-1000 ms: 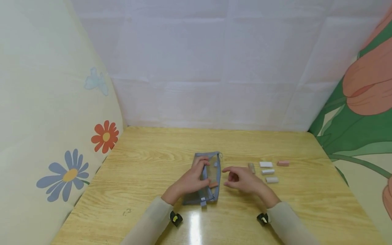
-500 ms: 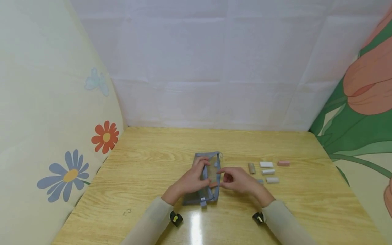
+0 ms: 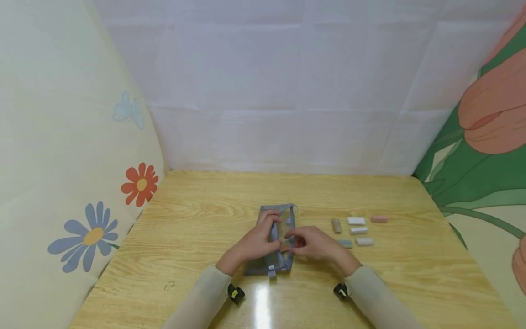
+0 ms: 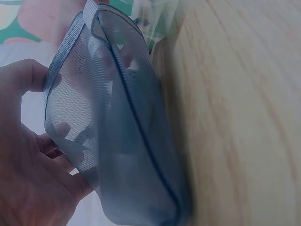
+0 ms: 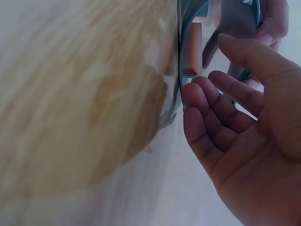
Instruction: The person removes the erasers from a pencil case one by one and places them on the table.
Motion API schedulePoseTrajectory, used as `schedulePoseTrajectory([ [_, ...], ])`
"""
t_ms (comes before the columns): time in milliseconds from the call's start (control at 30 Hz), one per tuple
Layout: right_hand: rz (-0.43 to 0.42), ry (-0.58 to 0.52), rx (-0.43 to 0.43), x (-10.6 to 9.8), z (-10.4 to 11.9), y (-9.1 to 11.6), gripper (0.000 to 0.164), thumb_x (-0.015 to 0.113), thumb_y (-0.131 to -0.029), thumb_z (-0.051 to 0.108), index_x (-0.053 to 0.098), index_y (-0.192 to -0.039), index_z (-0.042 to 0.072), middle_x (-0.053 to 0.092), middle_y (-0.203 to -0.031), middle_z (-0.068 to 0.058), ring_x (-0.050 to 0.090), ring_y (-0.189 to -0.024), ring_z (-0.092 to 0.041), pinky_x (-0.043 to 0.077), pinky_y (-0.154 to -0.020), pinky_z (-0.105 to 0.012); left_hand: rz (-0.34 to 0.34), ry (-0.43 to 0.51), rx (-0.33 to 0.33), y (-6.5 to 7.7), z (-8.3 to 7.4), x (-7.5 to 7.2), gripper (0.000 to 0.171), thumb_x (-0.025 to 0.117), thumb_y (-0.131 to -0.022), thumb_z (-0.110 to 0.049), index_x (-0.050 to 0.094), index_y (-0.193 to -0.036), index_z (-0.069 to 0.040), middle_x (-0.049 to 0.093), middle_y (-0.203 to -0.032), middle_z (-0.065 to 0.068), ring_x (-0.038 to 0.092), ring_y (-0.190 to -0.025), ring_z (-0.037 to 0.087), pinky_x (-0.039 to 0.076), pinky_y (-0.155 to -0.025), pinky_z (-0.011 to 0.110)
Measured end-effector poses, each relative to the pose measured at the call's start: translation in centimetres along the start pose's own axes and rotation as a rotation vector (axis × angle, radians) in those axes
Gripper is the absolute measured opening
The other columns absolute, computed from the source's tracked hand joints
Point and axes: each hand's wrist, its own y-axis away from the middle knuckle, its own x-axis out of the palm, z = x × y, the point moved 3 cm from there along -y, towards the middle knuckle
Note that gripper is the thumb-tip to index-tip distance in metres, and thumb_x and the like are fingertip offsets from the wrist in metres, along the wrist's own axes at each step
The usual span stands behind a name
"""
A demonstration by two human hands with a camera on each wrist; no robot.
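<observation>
A blue-grey mesh zip pouch (image 3: 256,266) lies on the table, its mouth spread toward the right. My left hand (image 3: 255,242) grips the pouch's upper side, thumb and fingers on the mesh, as the left wrist view (image 4: 42,155) also shows. Inside the mouth sits a small orange block (image 5: 193,49) with dark holes in its end. At that mouth is my right hand (image 3: 317,243), palm turned in and fingers loosely bent. In the right wrist view its fingertips are right at the pouch's edge, just short of the block, with nothing between thumb and fingers.
Right of the pouch lie several small pieces: a tan cylinder (image 3: 337,225), a white block (image 3: 356,221), a thinner white block (image 3: 359,230), a pale cylinder (image 3: 364,241), a pink block (image 3: 379,219) and a blue-grey block (image 3: 346,244) partly behind my right hand.
My right hand has moved left from beside the pouch into its mouth, uncovering the tan cylinder and blue-grey block. The left hand and pouch have stayed in place.
</observation>
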Motion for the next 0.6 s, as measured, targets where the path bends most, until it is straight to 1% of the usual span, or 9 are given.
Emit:
schedulePoseTrajectory([
  [167, 0.025, 0.014, 0.007, 0.19, 0.15, -0.38, 0.032, 0.074, -0.091, 0.018, 0.069, -0.121, 0.007, 0.063, -0.081, 0.011, 0.057, -0.071, -0.002, 0.051, -0.068, -0.023, 0.01, 0.002, 0.004, 0.08, -0.01, -0.11, 0.059, 0.062, -0.088, -0.023, 0.043, -0.139, 0.0, 0.026, -0.157, 0.011, 0.039, -0.139, 0.028, 0.044, -0.107, 0.045],
  [267, 0.034, 0.021, 0.016, 0.2, 0.13, -0.53, 0.032, 0.074, -0.091, 0.017, 0.069, -0.121, 0.007, 0.062, -0.081, 0.011, 0.056, -0.071, -0.002, 0.05, -0.068, -0.024, 0.02, 0.005, -0.012, 0.11, 0.0, -0.14, 0.059, 0.062, -0.089, -0.023, 0.042, -0.14, 0.0, 0.024, -0.158, 0.009, 0.041, -0.137, 0.026, 0.045, -0.106, 0.043],
  [400, 0.046, 0.038, 0.024, 0.27, 0.05, -0.67, 0.032, 0.074, -0.09, 0.017, 0.069, -0.121, 0.008, 0.06, -0.08, 0.011, 0.054, -0.07, -0.003, 0.049, -0.067, -0.024, 0.021, 0.013, -0.018, 0.18, -0.06, -0.17, 0.059, 0.062, -0.09, -0.023, 0.042, -0.14, 0.0, 0.024, -0.158, 0.008, 0.042, -0.135, 0.026, 0.046, -0.104, 0.043],
  [600, 0.051, 0.057, 0.01, 0.47, -0.13, -0.85, 0.031, 0.075, -0.089, 0.016, 0.07, -0.118, 0.007, 0.059, -0.078, 0.01, 0.052, -0.069, -0.003, 0.048, -0.067, -0.023, 0.012, 0.017, 0.003, 0.16, -0.09, -0.17, 0.056, 0.062, -0.09, -0.02, 0.044, -0.138, 0.0, 0.025, -0.156, 0.01, 0.043, -0.133, 0.027, 0.047, -0.102, 0.044],
])
